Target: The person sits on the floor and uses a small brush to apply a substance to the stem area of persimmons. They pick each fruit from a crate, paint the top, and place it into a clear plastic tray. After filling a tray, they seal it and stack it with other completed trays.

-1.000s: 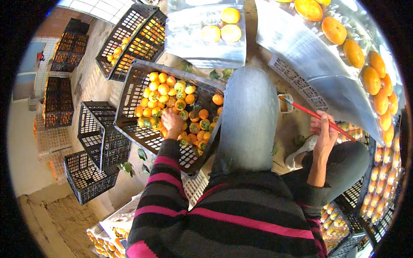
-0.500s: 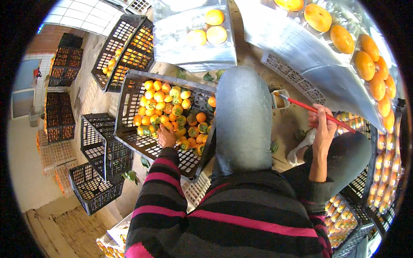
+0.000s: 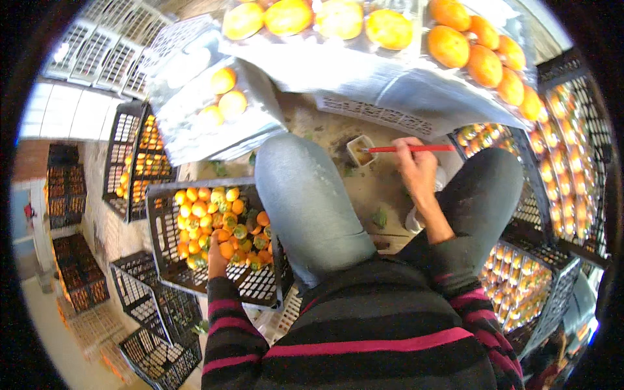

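My left hand (image 3: pixel 217 258) is in a black plastic crate (image 3: pixel 168 263) of orange persimmons (image 3: pixel 193 212), some with green leafy tops. Its fingers are closed around a persimmon (image 3: pixel 226 249) at the near side of the pile, and they are partly hidden. In my right hand (image 3: pixel 418 170) is a red-handled brush (image 3: pixel 437 148), gripped by its shaft and pointing left. The brush's tip is in a small white square tub (image 3: pixel 355 158) on the floor, which has a brownish content.
Plastic-covered stands ahead hold persimmons (image 3: pixel 448 47), with a smaller covered box (image 3: pixel 188 123) at left. Crates of packed persimmons (image 3: pixel 517 279) stand at right. Black crates (image 3: pixel 162 354) are at lower left. My knee (image 3: pixel 302 195) rises between the fruit crate and the tub.
My view has swung to the right. My right hand has lowered the brush, so its tip is now in the tub. My left hand has drawn back slightly with a persimmon.
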`<action>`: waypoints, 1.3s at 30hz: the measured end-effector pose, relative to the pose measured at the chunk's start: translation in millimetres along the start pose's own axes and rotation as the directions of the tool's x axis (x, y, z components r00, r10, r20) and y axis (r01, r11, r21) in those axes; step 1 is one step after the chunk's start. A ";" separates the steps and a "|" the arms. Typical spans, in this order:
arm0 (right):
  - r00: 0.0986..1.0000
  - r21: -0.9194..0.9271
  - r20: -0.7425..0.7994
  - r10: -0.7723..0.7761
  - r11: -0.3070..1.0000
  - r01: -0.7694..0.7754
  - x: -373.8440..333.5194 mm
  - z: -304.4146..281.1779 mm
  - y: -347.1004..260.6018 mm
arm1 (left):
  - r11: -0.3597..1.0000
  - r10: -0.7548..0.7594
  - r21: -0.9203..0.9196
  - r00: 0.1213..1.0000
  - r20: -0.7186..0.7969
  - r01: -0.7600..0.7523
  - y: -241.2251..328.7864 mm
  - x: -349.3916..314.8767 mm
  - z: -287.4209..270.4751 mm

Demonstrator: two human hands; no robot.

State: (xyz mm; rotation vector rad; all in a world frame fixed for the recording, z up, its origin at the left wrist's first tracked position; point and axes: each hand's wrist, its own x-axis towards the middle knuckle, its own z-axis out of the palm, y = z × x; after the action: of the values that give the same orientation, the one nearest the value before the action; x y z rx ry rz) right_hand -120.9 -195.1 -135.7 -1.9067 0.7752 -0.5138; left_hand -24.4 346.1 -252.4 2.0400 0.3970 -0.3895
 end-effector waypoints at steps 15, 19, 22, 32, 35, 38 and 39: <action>0.955 -0.232 0.283 -0.089 0.960 0.158 -1.8 72.3 123.5 | 0.333 0.421 -0.919 0.838 0.346 0.212 163.9 -68.1 38.0; 0.949 -0.201 0.312 0.033 0.979 0.032 6.3 73.7 99.1 | 0.411 0.496 -0.892 0.774 0.393 0.189 223.0 -97.0 69.1; 0.962 -0.225 0.263 -0.071 0.965 0.133 6.3 68.1 83.8 | 0.417 0.517 -0.873 0.725 0.456 0.252 248.4 -108.1 88.2; 0.980 -0.297 0.121 -0.156 0.937 0.186 8.8 34.3 8.7 | 0.172 0.570 -0.847 0.651 0.502 0.503 295.8 -121.9 134.5; 0.981 -0.297 0.104 -0.162 0.937 0.186 7.5 22.5 -7.8 | 0.013 0.491 -0.752 0.651 0.579 0.659 307.5 -130.3 151.1; 0.980 -0.266 0.105 -0.169 0.945 0.191 6.4 15.6 -10.6 | -0.055 0.428 -0.730 0.677 0.599 0.681 313.3 -139.2 170.1; 0.981 -0.259 0.112 -0.161 0.948 0.185 7.0 12.3 -11.3 | -0.013 0.441 -0.735 0.664 0.604 0.678 313.0 -141.2 175.7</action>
State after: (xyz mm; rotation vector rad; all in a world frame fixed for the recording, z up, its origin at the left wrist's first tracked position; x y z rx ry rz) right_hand -104.8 -188.6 -130.7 -2.2483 0.6473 -0.4436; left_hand -34.5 30.1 -31.4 0.1247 0.2019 -0.7420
